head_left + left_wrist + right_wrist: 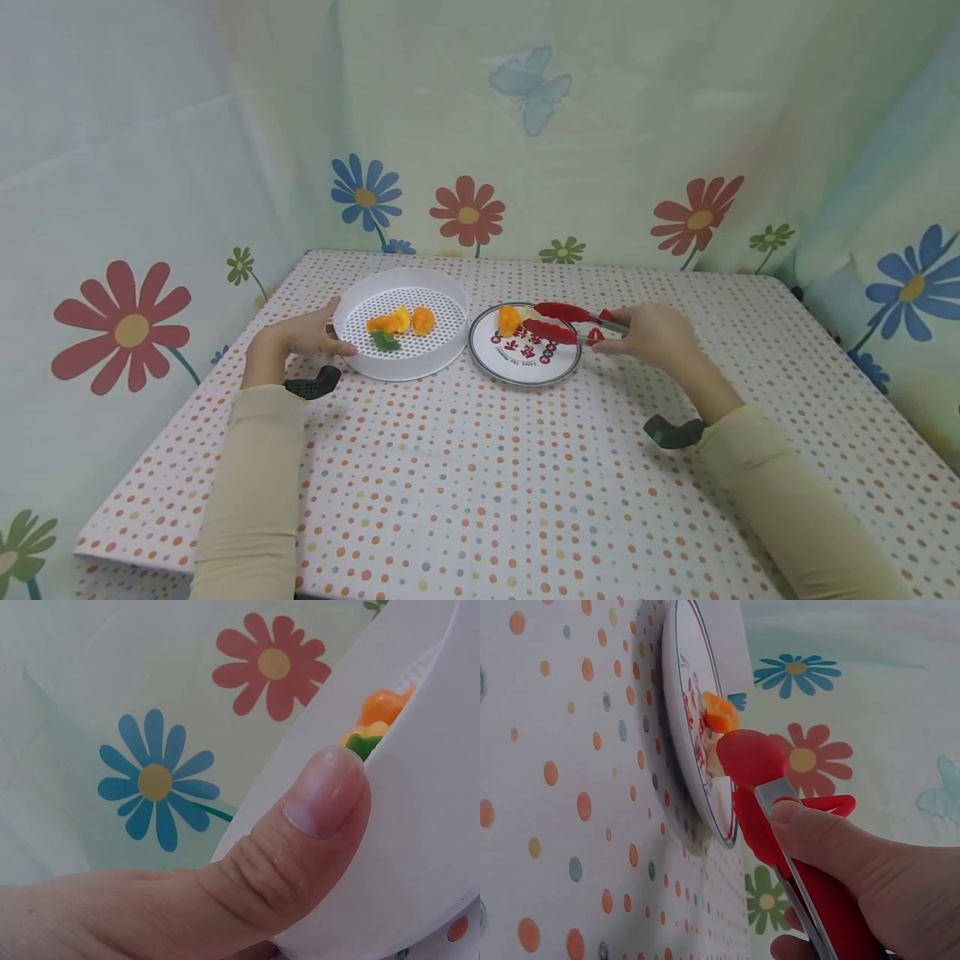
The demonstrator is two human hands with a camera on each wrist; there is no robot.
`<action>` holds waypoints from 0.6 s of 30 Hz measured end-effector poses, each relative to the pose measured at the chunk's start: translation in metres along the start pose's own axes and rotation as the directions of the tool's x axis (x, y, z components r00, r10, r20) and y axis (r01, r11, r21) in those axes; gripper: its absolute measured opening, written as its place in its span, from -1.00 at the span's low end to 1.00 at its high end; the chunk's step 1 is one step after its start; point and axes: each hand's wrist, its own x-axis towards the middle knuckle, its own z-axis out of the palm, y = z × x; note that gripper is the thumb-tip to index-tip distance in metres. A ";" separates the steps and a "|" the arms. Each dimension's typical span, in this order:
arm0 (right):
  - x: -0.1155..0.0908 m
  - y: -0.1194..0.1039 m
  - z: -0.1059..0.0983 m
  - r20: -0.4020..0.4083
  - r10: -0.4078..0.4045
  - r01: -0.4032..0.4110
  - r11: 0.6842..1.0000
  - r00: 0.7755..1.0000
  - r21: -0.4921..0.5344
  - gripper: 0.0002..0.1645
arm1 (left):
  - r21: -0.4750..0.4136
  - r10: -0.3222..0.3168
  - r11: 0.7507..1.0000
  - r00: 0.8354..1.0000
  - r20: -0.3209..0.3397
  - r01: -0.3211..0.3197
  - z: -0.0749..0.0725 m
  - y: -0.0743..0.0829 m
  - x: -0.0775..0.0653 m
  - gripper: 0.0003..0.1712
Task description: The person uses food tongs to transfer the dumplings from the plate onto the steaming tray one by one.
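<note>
On the left of the table sits a round white basket with a perforated base. Two orange pieces, a yellow piece and a green piece lie in it. My left hand holds the basket by its left side, thumb against the wall near the rim. Red-tipped tongs with metal arms are gripped in my right hand. Their spread tips reach over a white plate with red lettering. An orange lump and a pale piece lie on the plate, near the tips.
A polka-dot cloth covers the table. Behind it hangs a curtain printed with flowers and a butterfly. The basket and plate stand side by side, with the plate to the right.
</note>
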 end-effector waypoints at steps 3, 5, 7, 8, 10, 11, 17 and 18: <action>0.000 -0.001 0.005 0.005 0.015 -0.015 1.000 1.000 0.006 -0.08 | 0.004 0.007 1.000 1.000 0.001 -0.007 -0.001 0.000 0.000 0.47; 0.001 -0.003 0.007 0.005 0.021 -0.021 1.000 1.000 0.006 -0.09 | 0.003 0.010 1.000 1.000 0.001 -0.010 -0.001 0.000 0.000 0.47; 0.001 -0.004 0.009 0.002 0.025 -0.025 1.000 1.000 0.001 -0.09 | 0.003 0.008 1.000 1.000 0.001 -0.008 -0.001 0.001 0.000 0.47; 0.001 -0.004 0.010 0.004 0.031 -0.031 1.000 1.000 -0.002 -0.09 | 0.002 0.006 1.000 1.000 0.002 -0.006 -0.001 0.001 -0.001 0.47; 0.002 -0.006 0.011 0.004 0.037 -0.037 0.999 0.999 -0.006 -0.10 | -0.001 0.001 1.000 1.000 0.003 -0.001 0.000 0.001 -0.001 0.46; 0.002 -0.006 0.012 0.002 0.039 -0.039 0.999 0.999 -0.011 -0.11 | -0.003 -0.002 1.000 1.000 0.003 0.002 0.000 0.001 -0.002 0.46; 0.001 -0.009 0.013 -0.012 0.031 -0.031 0.999 0.999 -0.030 -0.14 | 0.007 0.015 1.000 1.000 -0.001 -0.015 0.000 0.001 -0.002 0.45; 0.001 -0.009 0.013 -0.014 0.029 -0.029 0.999 0.999 -0.028 -0.15 | 0.010 0.016 1.000 1.000 -0.002 -0.016 0.000 0.002 -0.001 0.45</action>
